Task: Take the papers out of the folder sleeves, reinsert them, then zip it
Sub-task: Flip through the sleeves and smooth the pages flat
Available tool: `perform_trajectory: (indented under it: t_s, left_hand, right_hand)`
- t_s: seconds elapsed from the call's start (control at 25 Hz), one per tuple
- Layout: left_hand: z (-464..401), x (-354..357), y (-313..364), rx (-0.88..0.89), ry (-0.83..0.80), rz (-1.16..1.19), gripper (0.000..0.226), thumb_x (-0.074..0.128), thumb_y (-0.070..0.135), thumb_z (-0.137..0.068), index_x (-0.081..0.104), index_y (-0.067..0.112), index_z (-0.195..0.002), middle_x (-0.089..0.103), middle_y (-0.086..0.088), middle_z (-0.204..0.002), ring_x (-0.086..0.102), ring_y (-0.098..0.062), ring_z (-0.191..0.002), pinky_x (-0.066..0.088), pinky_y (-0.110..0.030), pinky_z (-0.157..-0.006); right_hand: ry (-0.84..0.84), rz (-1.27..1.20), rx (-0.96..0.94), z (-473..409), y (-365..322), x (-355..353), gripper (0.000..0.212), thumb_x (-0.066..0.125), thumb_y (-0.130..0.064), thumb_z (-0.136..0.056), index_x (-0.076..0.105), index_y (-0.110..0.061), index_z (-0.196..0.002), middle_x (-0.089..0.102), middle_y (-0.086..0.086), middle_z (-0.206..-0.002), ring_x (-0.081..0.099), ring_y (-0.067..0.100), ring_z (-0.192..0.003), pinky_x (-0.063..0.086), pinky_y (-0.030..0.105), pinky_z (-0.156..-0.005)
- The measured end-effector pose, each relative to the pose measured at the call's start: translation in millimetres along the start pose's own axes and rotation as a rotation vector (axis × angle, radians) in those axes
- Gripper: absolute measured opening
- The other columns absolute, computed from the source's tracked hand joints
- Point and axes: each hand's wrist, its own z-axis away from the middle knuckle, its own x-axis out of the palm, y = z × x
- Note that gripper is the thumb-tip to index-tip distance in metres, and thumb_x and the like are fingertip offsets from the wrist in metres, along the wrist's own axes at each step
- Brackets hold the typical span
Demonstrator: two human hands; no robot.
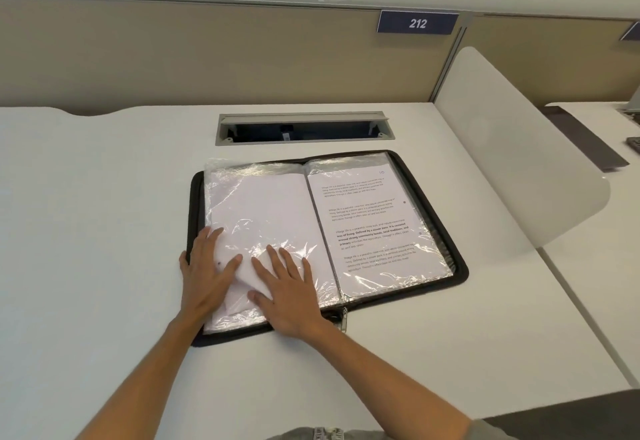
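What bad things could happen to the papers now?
The blank paper under both hands already looks bent near the left hand and right hand; pressing on could crease it. The crinkly plastic sleeve might tear. Zipping the folder later, the zipper pull could snag sleeve edges.
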Motion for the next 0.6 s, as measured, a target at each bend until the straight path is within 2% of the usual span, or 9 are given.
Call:
perform_trajectory:
  t_s: [0.16,0.28,0.36,0.4,0.48,0.52,0.56,0.6]
  left_hand:
    - [-9,-5,15,-0.221,0.009,0.26,0.066,0.046,0.058,-0.088,0.036,0.026,-0.145,0.038,0.004,-0.151,0.03,-0.016,-0.14,0.012,-0.045,-0.119]
    - [-33,-9,24,-0.305,-0.007,0.285,0.081,0.064,0.056,-0.083,0.031,0.022,-0.149,0.039,0.0,-0.15,0.035,-0.022,-0.138,0.024,-0.047,-0.116]
    - [-61,-17,30,-0.386,0.019,0.307,0.081,0.07,0.046,-0.083,0.033,0.016,-0.149,0.047,-0.005,-0.141,0.044,-0.024,-0.129,0.034,-0.042,-0.111]
    - [-76,-23,33,-0.423,0.036,0.303,0.076,0.073,0.042,-0.081,0.042,0.012,-0.144,0.054,-0.006,-0.129,0.051,-0.025,-0.12,0.039,-0.04,-0.105]
    - [-102,-34,41,-0.438,0.052,0.291,0.057,0.075,0.04,-0.068,0.064,0.004,-0.111,0.062,-0.011,-0.094,0.059,-0.027,-0.088,0.049,-0.041,-0.087]
    - [-112,-36,43,-0.425,0.049,0.286,0.05,0.074,0.039,-0.063,0.065,-0.001,-0.091,0.059,-0.011,-0.079,0.056,-0.026,-0.075,0.05,-0.038,-0.076]
    - [-121,-39,45,-0.428,0.042,0.275,0.041,0.076,0.034,-0.063,0.062,-0.003,-0.077,0.056,-0.009,-0.072,0.052,-0.024,-0.069,0.047,-0.034,-0.067]
    - [-128,-40,48,-0.426,0.036,0.275,0.032,0.078,0.027,-0.068,0.06,0.001,-0.069,0.056,-0.007,-0.07,0.052,-0.023,-0.07,0.045,-0.031,-0.065]
  right_hand:
    - [-0.019,-0.248,0.074,-5,-2,-9,0.046,0.022,-0.045,-0.105,0.03,-0.039,-0.15,0.009,-0.012,-0.163,-0.004,0.007,-0.15,-0.014,0.039,-0.118]
    - [-0.055,-0.426,0.098,-4,0,-19,0.044,0.025,-0.043,-0.106,0.034,-0.037,-0.149,0.016,-0.014,-0.162,0.0,0.004,-0.149,-0.012,0.04,-0.119]
    - [-0.039,-0.546,0.112,-2,-3,-27,0.042,0.027,-0.041,-0.106,0.036,-0.038,-0.147,0.019,-0.015,-0.161,0.003,0.004,-0.149,-0.011,0.041,-0.12]
    - [-0.023,-0.579,0.112,-1,-6,-30,0.042,0.027,-0.041,-0.106,0.036,-0.038,-0.147,0.02,-0.016,-0.16,0.004,0.003,-0.148,-0.01,0.041,-0.12]
    - [0.012,-0.584,0.088,3,-10,-33,0.042,0.027,-0.041,-0.106,0.035,-0.04,-0.147,0.02,-0.019,-0.159,0.004,-0.002,-0.146,-0.009,0.039,-0.12]
    - [0.03,-0.569,0.067,4,-10,-33,0.042,0.027,-0.042,-0.106,0.035,-0.042,-0.147,0.019,-0.02,-0.159,0.003,-0.005,-0.144,-0.008,0.037,-0.12]
    - [0.044,-0.553,0.045,6,-10,-33,0.042,0.026,-0.043,-0.106,0.034,-0.043,-0.147,0.019,-0.021,-0.159,0.003,-0.006,-0.143,-0.007,0.036,-0.12]
    - [0.06,-0.541,0.031,7,-9,-32,0.042,0.026,-0.043,-0.106,0.034,-0.043,-0.147,0.018,-0.021,-0.159,0.003,-0.005,-0.144,-0.005,0.035,-0.12]
